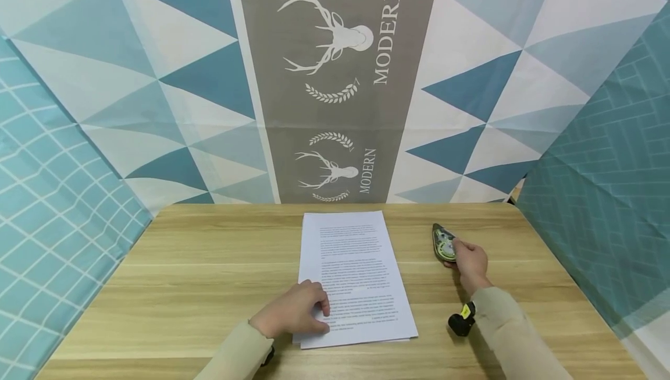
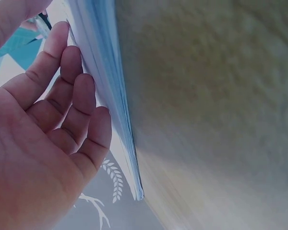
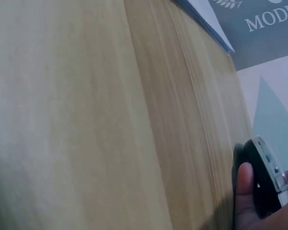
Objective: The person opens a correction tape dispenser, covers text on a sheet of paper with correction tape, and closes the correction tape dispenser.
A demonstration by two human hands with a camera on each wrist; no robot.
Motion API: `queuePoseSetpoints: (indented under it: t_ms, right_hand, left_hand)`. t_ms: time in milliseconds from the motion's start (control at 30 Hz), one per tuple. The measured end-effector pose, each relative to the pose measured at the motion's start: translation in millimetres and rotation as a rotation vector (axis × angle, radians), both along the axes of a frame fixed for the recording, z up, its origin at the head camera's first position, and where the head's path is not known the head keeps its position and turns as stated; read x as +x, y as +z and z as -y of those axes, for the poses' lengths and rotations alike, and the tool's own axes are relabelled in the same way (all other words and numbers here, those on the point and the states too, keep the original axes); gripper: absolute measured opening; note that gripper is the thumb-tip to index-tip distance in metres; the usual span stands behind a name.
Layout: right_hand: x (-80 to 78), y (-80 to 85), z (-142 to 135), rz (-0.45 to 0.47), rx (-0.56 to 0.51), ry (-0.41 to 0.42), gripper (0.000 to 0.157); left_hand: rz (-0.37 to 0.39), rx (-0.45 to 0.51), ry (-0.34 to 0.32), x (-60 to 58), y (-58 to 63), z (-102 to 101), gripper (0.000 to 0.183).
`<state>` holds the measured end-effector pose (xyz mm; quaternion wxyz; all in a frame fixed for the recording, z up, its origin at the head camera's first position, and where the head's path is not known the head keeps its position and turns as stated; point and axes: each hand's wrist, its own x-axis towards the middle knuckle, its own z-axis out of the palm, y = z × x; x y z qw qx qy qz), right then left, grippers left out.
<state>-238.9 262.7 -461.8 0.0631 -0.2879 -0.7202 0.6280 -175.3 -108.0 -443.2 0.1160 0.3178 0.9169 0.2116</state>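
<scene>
A thick stack of printed paper (image 1: 356, 275) lies on the table, its text facing up and its layered edge showing in the left wrist view. At the stack's lower left, my left hand (image 1: 297, 310) rests on the sheets with relaxed, slightly bent fingers (image 2: 81, 96) along the edge; it grips nothing. To the right of the paper, my right hand (image 1: 471, 260) holds a teardrop-shaped correction tape (image 1: 444, 244) with a dark rim and a green wheel inside. The right wrist view shows the thumb on one side of the correction tape (image 3: 269, 167), close to the tabletop.
The wooden table (image 1: 209, 263) has its back edge against a patterned cloth backdrop (image 1: 335, 106). Teal cloth walls hang on the left and right. A small black wrist camera (image 1: 462, 323) is strapped at the right wrist.
</scene>
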Motion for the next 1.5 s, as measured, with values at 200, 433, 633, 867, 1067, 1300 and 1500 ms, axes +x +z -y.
queuePoseSetpoints:
  t_ms: [200, 433, 633, 867, 1067, 1300, 1500]
  right_hand:
    - [2.6, 2.9, -3, 0.019, 0.068, 0.020, 0.052]
    - [2.0, 5.3, -9, 0.071, 0.122, 0.056, 0.053]
    - [3.1, 8.6, -12, 0.130, 0.174, 0.086, 0.056]
    - [6.9, 10.9, -17, 0.198, 0.323, 0.099, 0.057]
    - [7.3, 9.4, -21, 0.218, 0.364, 0.107, 0.057]
    - [7.6, 9.0, -22, 0.220, 0.400, 0.135, 0.056]
    - [7.5, 10.5, -22, 0.222, 0.380, 0.134, 0.056]
  left_hand:
    - [0.002, 0.002, -0.004, -0.8, 0.0, 0, 0.018]
    - [-0.004, -0.007, -0.003, -1.6, 1.2, -1, 0.018]
    - [-0.002, -0.011, 0.004, -0.9, 1.7, -1, 0.018]
    - [-0.006, -0.008, -0.003, -0.9, 1.6, -2, 0.018]
    - [-0.017, -0.010, -0.006, -2.4, -0.5, -2, 0.019]
    - [-0.009, -0.007, -0.002, -2.1, -0.8, -1, 0.019]
    - [-0.001, -0.008, -0.003, -1.7, 0.7, -1, 0.019]
